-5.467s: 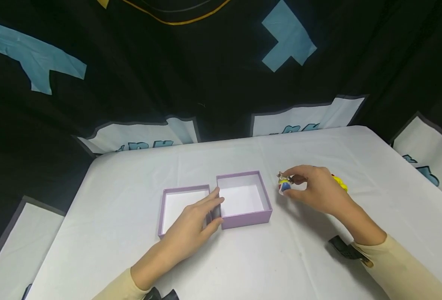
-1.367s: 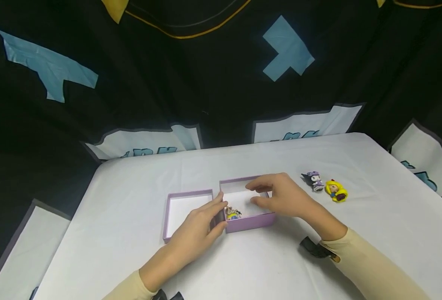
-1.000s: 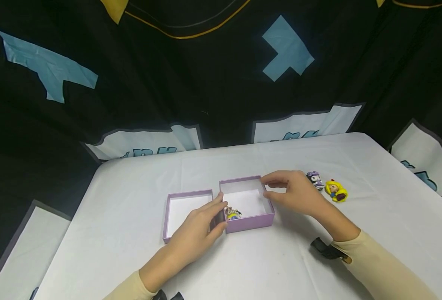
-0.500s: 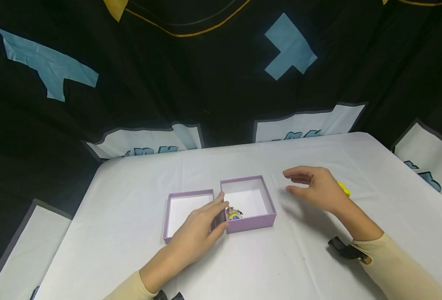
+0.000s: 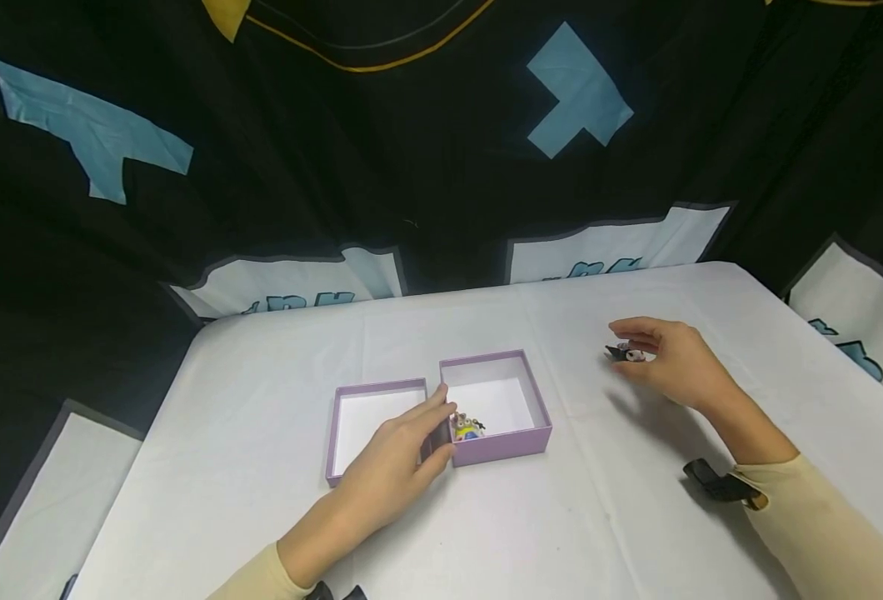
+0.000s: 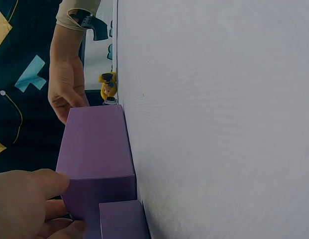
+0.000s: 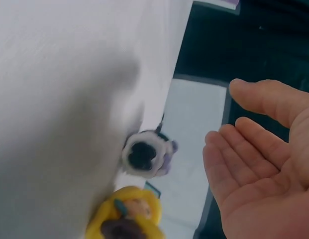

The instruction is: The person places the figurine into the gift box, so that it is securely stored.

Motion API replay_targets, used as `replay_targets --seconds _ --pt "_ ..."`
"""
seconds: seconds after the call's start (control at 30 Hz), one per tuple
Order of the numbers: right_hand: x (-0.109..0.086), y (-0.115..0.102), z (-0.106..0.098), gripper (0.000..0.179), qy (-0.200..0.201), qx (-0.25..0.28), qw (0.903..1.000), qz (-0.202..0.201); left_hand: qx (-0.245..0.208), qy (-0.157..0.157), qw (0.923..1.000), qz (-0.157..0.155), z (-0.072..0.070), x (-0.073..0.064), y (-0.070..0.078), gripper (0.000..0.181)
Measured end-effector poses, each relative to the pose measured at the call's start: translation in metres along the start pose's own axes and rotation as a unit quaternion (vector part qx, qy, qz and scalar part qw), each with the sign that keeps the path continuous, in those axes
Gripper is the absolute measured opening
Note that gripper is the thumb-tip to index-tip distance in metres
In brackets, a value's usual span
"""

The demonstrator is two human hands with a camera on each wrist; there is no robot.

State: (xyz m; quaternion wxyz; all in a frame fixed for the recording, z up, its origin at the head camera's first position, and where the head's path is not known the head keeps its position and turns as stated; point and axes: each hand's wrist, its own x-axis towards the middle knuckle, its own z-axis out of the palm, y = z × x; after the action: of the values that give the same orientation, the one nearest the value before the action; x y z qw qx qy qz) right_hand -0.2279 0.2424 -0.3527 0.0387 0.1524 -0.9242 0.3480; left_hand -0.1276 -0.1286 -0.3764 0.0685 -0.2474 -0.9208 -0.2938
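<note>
My left hand (image 5: 392,454) touches the left side of a purple box (image 5: 497,447), its thumb near the front corner. Inside the box, by its left wall, is a small figurine in yellow and blue (image 5: 467,429). A black, white and purple figurine (image 7: 144,154) stands on the table below my right hand (image 5: 674,362). In the right wrist view the thumb and fingers are spread apart around nothing. A yellow-haired figurine (image 7: 129,216) is close beside it, hidden by my right hand in the head view.
A shallower purple-rimmed lid (image 5: 381,389) lies at the box's left, partly covered by my left hand. The white cloth-covered table (image 5: 561,517) reaches back to a black curtain (image 5: 411,150) with blue shapes.
Earlier my right hand held the yellow-and-blue figurine, which is now in the box. Since then my right hand has left the box and moved right over the other figurines. My left hand has stayed.
</note>
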Motion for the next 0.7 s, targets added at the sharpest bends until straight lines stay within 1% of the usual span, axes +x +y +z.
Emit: replay_targets --seconds 0.27,0.43,0.7 --pt "0.003 0.014 -0.005 0.061 -0.031 -0.060 0.9969 0.041 0.000 -0.006 1.0000 -0.004 0.000 0.000 -0.001 0.048" --pt "0.004 0.020 -0.005 0.063 -0.055 -0.078 0.9936 0.061 0.001 -0.009 0.9999 -0.007 0.000 -0.001 -0.001 0.049" --pt "0.005 0.027 -0.003 0.063 -0.086 -0.098 0.9882 0.080 -0.001 -0.008 1.0000 -0.005 0.000 0.000 -0.001 0.048"
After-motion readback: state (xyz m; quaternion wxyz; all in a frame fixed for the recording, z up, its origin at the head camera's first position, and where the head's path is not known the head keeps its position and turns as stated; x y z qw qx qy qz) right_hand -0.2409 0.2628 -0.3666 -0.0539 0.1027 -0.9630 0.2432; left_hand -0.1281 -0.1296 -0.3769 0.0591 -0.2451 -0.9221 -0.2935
